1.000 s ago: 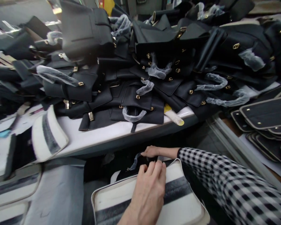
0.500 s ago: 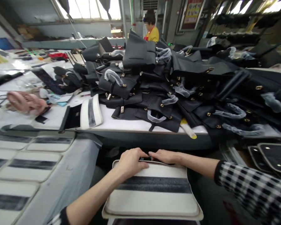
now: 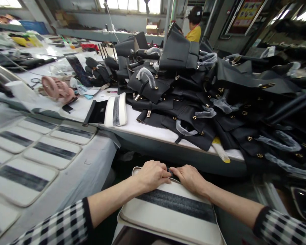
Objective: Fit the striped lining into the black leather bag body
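Note:
A white bag panel [image 3: 183, 217] with a broad dark stripe lies tilted in front of me, across my lap. My left hand [image 3: 154, 175] is closed at its far edge, fingers curled and thumb along the top. Close beside it, my right hand [image 3: 192, 178] is closed on the same edge, thumb and forefinger pointing toward the left hand. Between the fingertips shows a small dark bluish bit [image 3: 170, 172], too small to name. The fingers' undersides are hidden behind the edge.
Similar striped panels [image 3: 53, 151] lie in rows on the covered table at left. Black handbags [image 3: 178, 58] with plastic-wrapped handles are heaped on the white table ahead. A pink fan [image 3: 57, 89] and a striped piece [image 3: 116, 110] sit there too. A person [image 3: 194, 32] in yellow is behind.
My view has swung to the left, so the bags appear farther right. Both hands stay at the panel's far edge, and the panel now looks more slanted.

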The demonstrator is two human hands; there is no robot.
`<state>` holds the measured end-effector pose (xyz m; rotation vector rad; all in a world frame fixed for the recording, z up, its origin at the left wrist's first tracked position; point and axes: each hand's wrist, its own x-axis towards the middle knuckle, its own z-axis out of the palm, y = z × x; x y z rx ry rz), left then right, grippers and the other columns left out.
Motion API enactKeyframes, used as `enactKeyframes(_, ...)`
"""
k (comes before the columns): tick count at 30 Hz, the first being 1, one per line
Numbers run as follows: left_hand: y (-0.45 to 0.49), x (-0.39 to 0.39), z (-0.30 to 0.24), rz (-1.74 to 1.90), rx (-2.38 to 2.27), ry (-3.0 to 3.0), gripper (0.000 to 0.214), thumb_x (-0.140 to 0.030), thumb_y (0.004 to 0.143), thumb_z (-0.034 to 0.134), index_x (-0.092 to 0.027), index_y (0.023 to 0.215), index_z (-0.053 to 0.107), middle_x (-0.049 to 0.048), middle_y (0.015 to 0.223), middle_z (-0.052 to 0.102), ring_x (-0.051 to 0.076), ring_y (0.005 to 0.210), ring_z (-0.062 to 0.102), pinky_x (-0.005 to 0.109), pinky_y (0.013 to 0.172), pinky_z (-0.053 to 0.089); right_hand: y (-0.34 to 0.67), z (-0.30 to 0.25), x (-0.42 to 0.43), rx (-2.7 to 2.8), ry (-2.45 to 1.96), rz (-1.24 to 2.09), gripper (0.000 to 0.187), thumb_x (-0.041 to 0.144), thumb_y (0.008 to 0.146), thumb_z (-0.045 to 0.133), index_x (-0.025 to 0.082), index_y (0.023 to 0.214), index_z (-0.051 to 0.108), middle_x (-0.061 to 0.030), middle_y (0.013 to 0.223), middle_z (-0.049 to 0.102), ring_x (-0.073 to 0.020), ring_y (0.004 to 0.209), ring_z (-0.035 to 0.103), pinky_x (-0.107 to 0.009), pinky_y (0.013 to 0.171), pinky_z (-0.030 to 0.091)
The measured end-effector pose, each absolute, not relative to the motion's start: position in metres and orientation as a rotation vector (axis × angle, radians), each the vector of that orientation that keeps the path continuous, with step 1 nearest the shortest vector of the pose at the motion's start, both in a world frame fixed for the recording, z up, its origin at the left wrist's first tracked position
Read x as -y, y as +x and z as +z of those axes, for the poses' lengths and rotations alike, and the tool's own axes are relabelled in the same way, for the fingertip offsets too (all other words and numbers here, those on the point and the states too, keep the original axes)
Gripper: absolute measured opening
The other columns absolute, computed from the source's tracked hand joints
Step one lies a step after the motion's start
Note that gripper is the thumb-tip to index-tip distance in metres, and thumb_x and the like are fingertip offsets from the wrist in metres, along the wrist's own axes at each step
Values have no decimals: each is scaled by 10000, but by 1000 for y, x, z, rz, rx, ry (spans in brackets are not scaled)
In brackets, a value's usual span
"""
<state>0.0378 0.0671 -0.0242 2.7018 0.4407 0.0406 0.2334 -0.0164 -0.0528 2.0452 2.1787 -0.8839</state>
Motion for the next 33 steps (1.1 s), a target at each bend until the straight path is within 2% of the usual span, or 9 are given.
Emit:
enactKeyframes(4, 34, -65, -23, 32, -444, 2740, 191, -398, 916, 619, -234, 864, 702, 8, 888, 682, 203, 846, 625, 315, 679, 402, 222, -50, 15, -2172, 2024, -756, 509, 450, 1014, 184, 309, 1047, 672, -62, 976, 746, -293, 883, 695, -351, 712, 444)
enactKeyframes(9, 26, -68, -14, -27, -540, 2510, 211, -409, 911, 605, -257, 826, 724, 24, 887, 709, 234, 896, 643, 316, 761, 437, 210, -49, 12, -2187, 1954, -710, 414, 396, 1012, 247, 317, 1138, 633, -51, 1014, 741, -284, 895, 695, -334, 701, 441)
enactKeyframes(12, 11, -79, -7, -64, -623, 2408, 132, -370, 862, 649, -320, 937, 746, -6, 894, 734, 219, 869, 668, 278, 697, 448, 208, -51, 12, -2171, 1943, -720, 500, 417, 1021, 166, 318, 1140, 642, -55, 964, 748, -273, 883, 700, -323, 692, 437)
enactKeyframes(13, 4, -83, -6, -75, -654, 2373, 166, -358, 839, 667, -345, 988, 739, -21, 924, 738, 211, 878, 673, 263, 688, 452, 207, -52, 11, -2166, 1941, -724, 530, 421, 1022, 142, 314, 1134, 649, -59, 956, 749, -269, 880, 700, -321, 692, 435)
enactKeyframes(15, -10, -90, -7, -77, -719, 2265, 250, -353, 802, 689, -370, 1049, 722, -43, 989, 736, 206, 932, 672, 242, 721, 465, 207, -54, 10, -2151, 1939, -735, 548, 423, 1021, 133, 301, 1138, 655, -71, 963, 748, -262, 865, 699, -317, 687, 430)
enactKeyframes(18, -25, -94, -15, -38, -798, 2028, 261, -375, 785, 688, -355, 1042, 729, -52, 1000, 735, 197, 973, 661, 225, 789, 469, 208, -55, 8, -2129, 1934, -766, 516, 416, 1019, 167, 297, 1161, 648, -72, 979, 747, -254, 857, 697, -311, 675, 419)
enactKeyframes(20, -27, -94, -20, -18, -851, 1934, 261, -381, 767, 699, -343, 1022, 738, -52, 956, 741, 196, 957, 660, 217, 765, 471, 207, -54, 7, -2113, 1943, -789, 529, 428, 1020, 159, 301, 1122, 662, -61, 957, 751, -247, 862, 697, -307, 672, 412)
enactKeyframes(25, -22, -94, -25, -10, -925, 1917, 256, -377, 730, 727, -344, 983, 751, -43, 867, 746, 217, 917, 663, 230, 705, 471, 205, -51, 5, -2069, 1989, -809, 715, 509, 1007, 53, 257, 877, 710, -72, 852, 749, -228, 823, 700, -299, 666, 401)
enactKeyframes(33, -26, -93, -29, 51, -867, 2000, 205, -378, 784, 710, -387, 986, 739, -66, 977, 737, 205, 990, 663, 242, 766, 450, 194, -53, -1, -2170, 1888, -757, 729, 483, 1008, 49, 201, 878, 709, -126, 842, 742, -275, 793, 704, -330, 652, 414)
